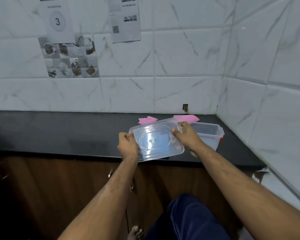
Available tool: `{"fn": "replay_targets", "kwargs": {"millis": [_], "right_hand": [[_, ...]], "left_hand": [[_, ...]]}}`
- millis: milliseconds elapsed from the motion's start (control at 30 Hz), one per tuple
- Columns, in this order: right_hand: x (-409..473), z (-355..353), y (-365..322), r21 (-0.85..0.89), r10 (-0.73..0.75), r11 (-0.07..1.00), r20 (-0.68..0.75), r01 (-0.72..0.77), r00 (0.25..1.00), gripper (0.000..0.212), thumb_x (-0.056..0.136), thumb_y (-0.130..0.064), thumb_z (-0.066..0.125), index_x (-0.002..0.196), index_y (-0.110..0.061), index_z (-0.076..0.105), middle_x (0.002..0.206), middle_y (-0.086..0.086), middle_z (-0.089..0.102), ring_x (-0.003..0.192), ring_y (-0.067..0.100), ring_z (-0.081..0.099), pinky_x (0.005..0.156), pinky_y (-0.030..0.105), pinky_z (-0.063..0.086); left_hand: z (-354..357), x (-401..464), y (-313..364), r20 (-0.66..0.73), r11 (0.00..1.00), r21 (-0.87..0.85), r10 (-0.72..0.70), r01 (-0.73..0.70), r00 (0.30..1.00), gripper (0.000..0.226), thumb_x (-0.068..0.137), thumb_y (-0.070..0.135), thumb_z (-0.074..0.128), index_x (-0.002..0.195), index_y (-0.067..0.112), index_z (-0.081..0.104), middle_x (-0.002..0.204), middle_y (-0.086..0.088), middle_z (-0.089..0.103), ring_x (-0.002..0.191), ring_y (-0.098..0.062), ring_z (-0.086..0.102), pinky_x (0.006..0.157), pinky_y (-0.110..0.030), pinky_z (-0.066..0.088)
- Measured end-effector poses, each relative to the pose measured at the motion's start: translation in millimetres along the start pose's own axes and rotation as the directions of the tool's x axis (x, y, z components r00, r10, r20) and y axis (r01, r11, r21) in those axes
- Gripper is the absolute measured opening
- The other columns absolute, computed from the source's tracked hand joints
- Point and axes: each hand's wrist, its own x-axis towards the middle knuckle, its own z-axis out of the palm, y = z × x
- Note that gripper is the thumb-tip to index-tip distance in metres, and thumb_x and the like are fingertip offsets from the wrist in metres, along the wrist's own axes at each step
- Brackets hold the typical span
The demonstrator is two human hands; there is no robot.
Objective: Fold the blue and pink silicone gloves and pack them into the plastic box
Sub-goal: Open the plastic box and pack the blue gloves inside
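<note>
A clear plastic lid (156, 140) is held tilted above the front of the black counter. My left hand (127, 144) grips its left edge and my right hand (186, 135) grips its right edge. Something blue shows faintly through the lid; I cannot tell what it is. The clear plastic box (209, 135), open-topped with a red latch, stands on the counter just right of my right hand. Two pink gloves lie behind near the wall: one (147, 120) behind the lid, the other (186, 117) behind the box.
The black counter (59, 132) runs left along a white tiled wall and ends in a corner at the right. Paper sheets (125, 19) hang on the wall. Brown cabinet doors (42, 187) sit below the counter edge.
</note>
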Motion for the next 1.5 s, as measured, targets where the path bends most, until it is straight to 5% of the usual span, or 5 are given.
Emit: {"fn": "replay_targets", "kwargs": {"millis": [400, 767, 933, 1300, 1500], "right_hand": [[-15.0, 103.5, 29.3, 0.31, 0.227, 0.876, 0.408, -0.368, 0.884, 0.1, 0.098, -0.013, 0.067, 0.162, -0.02, -0.01, 0.158, 0.005, 0.036, 0.131, 0.019, 0.054, 0.09, 0.026, 0.056], [-5.3, 193.0, 30.6, 0.097, 0.059, 0.989, 0.427, -0.111, 0.902, 0.045, 0.1, -0.012, 0.061, 0.143, -0.014, 0.048, 0.111, -0.007, 0.072, 0.092, 0.001, 0.07, 0.078, 0.017, 0.048], [-3.9, 176.3, 33.5, -0.136, -0.042, 0.986, 0.326, 0.091, 0.944, 0.044, 0.098, -0.013, 0.064, 0.141, -0.006, 0.057, 0.136, 0.007, 0.053, 0.118, 0.016, 0.059, 0.103, 0.025, 0.044], [6.3, 122.9, 49.1, -0.585, -0.255, 0.782, 0.012, 0.214, 0.967, 0.022, 0.097, -0.017, 0.062, 0.118, -0.021, 0.07, 0.12, -0.002, 0.06, 0.113, 0.02, 0.056, 0.097, 0.038, 0.041], [25.3, 84.1, 69.7, -0.703, 0.007, 0.659, 0.363, 0.268, 0.932, 0.06, 0.095, -0.049, 0.063, 0.146, -0.02, 0.051, 0.143, 0.0, 0.055, 0.126, 0.023, 0.056, 0.104, 0.04, 0.044]], "left_hand": [[-31.1, 19.4, -35.0, -0.061, 0.928, -0.136, -0.357, 0.347, 0.932, 0.028, 0.1, -0.002, 0.046, 0.124, 0.007, 0.036, 0.093, -0.014, 0.068, 0.073, -0.024, 0.072, 0.063, -0.032, 0.058], [-69.5, 32.5, -54.1, 0.144, 0.885, -0.347, -0.277, 0.31, 0.95, 0.06, 0.096, -0.006, 0.063, 0.142, 0.003, 0.027, 0.13, -0.022, 0.061, 0.117, -0.038, 0.067, 0.09, -0.047, 0.059], [-57.8, 26.6, -57.3, 0.204, 0.949, 0.292, -0.185, 0.121, 0.961, 0.099, 0.095, 0.016, 0.072, 0.158, -0.005, -0.001, 0.153, -0.017, 0.027, 0.137, -0.032, 0.047, 0.113, -0.036, 0.042], [-14.2, -4.3, -58.9, 0.31, 0.824, 0.535, 0.016, -0.188, 0.951, 0.045, 0.097, 0.016, 0.064, 0.136, 0.006, 0.046, 0.139, -0.014, 0.042, 0.113, -0.028, 0.058, 0.089, -0.025, 0.042], [-5.6, -8.2, -61.4, 0.431, 0.878, 0.42, 0.029, -0.229, 0.902, 0.046, 0.095, 0.01, 0.066, 0.139, 0.01, 0.051, 0.135, -0.005, 0.061, 0.126, -0.019, 0.059, 0.097, -0.023, 0.044]]}}
